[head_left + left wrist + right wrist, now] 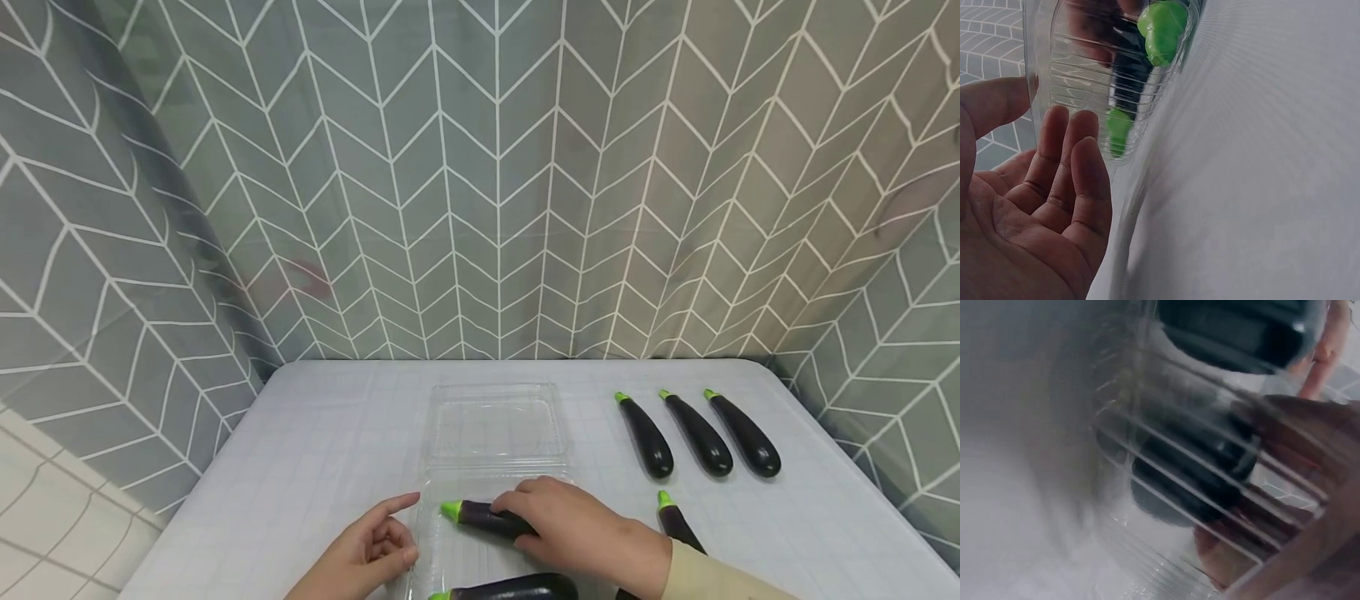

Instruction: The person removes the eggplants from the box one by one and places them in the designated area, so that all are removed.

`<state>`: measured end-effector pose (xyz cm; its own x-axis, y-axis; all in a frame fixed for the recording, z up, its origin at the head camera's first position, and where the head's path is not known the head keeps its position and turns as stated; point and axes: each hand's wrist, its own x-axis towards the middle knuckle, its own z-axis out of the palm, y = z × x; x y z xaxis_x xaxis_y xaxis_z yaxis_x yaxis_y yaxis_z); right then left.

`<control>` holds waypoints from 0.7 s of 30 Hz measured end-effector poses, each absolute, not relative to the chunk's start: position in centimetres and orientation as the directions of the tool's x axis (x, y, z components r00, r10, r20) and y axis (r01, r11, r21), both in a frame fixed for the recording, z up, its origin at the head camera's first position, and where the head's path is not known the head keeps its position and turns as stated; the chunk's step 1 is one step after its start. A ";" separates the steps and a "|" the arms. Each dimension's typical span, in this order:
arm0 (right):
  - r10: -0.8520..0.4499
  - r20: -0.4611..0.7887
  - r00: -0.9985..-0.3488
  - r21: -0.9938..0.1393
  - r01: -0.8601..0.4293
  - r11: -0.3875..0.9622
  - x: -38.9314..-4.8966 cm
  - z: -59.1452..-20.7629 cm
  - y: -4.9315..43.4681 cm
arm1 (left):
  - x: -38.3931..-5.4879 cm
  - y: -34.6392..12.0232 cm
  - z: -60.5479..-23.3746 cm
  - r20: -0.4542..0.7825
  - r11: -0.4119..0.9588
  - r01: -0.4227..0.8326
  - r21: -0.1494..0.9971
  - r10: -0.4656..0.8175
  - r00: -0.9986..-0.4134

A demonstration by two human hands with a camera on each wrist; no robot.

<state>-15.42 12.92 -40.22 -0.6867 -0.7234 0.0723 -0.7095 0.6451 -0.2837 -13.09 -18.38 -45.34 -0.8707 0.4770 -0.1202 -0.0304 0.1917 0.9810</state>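
Observation:
A clear plastic clamshell container (450,554) lies unfolded on the table, its lid (495,425) laid back on the far side. My right hand (562,525) grips a dark purple eggplant (480,517) inside the base, its green stem end pointing left. Closer to me in the same base lies a second eggplant (517,588), cut off by the frame's bottom edge. Beside the container's left wall is my left hand (367,550), fingers loosely bent and nothing in them. The left wrist view shows these fingers (1088,181) right at the ribbed plastic, with both green stem ends behind it.
To the right, three eggplants (697,435) lie side by side on the white cloth-covered table (337,433). Another eggplant (678,525) is partly hidden by my right forearm, and a dark tip shows below it. A patterned grey curtain (495,183) hangs behind.

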 end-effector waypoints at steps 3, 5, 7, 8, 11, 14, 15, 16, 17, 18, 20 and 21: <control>-0.712 0.110 -0.693 -0.275 -0.710 0.649 -15.2 -39.9 13.1 | -13.1 -18.3 -45.3 -0.128 0.201 -0.036 0.979 0.468 -0.875; -0.706 0.134 -0.695 -0.284 -0.709 0.645 -15.0 -39.5 13.2 | -13.2 -18.2 -45.4 -0.133 0.201 -0.042 0.979 0.463 -0.876; -0.703 0.150 -0.695 -0.313 -0.708 0.634 -14.8 -39.0 13.4 | -13.2 -18.3 -45.5 -0.132 0.198 -0.042 0.979 0.465 -0.876; -0.701 0.157 -0.696 -0.327 -0.706 0.628 -14.8 -38.8 13.5 | -13.2 -18.3 -45.5 -0.132 0.195 -0.044 0.980 0.465 -0.875; -0.686 0.183 -0.704 -0.360 -0.697 0.620 -14.7 -38.2 14.0 | -13.2 -18.3 -45.5 -0.129 0.192 -0.041 0.981 0.471 -0.873; -0.660 0.215 -0.720 -0.376 -0.685 0.625 -14.6 -37.8 14.6 | -13.2 -18.2 -45.3 -0.129 0.194 -0.040 0.980 0.469 -0.874; -0.650 0.227 -0.725 -0.381 -0.681 0.626 -14.6 -37.6 14.8 | -13.1 -18.2 -45.3 -0.126 0.195 -0.037 0.980 0.469 -0.874; -0.641 0.238 -0.730 -0.386 -0.677 0.627 -14.6 -37.4 15.1 | -13.1 -18.2 -45.3 -0.124 0.194 -0.035 0.980 0.467 -0.875; -0.634 0.251 -0.732 -0.387 -0.676 0.627 -14.6 -37.2 15.3 | -13.1 -18.2 -45.2 -0.120 0.194 -0.031 0.981 0.468 -0.875; -0.626 0.260 -0.736 -0.391 -0.673 0.628 -14.5 -37.0 15.6 | -13.1 -18.2 -45.2 -0.115 0.193 -0.026 0.981 0.469 -0.875; -0.607 0.277 -0.745 -0.398 -0.664 0.633 -14.4 -36.6 16.3 | -13.0 -18.3 -45.3 -0.098 0.188 -0.008 0.982 0.478 -0.873; -0.596 0.283 -0.752 -0.400 -0.657 0.639 -14.3 -36.4 16.6 | -13.0 -18.3 -45.3 -0.088 0.185 0.003 0.983 0.483 -0.871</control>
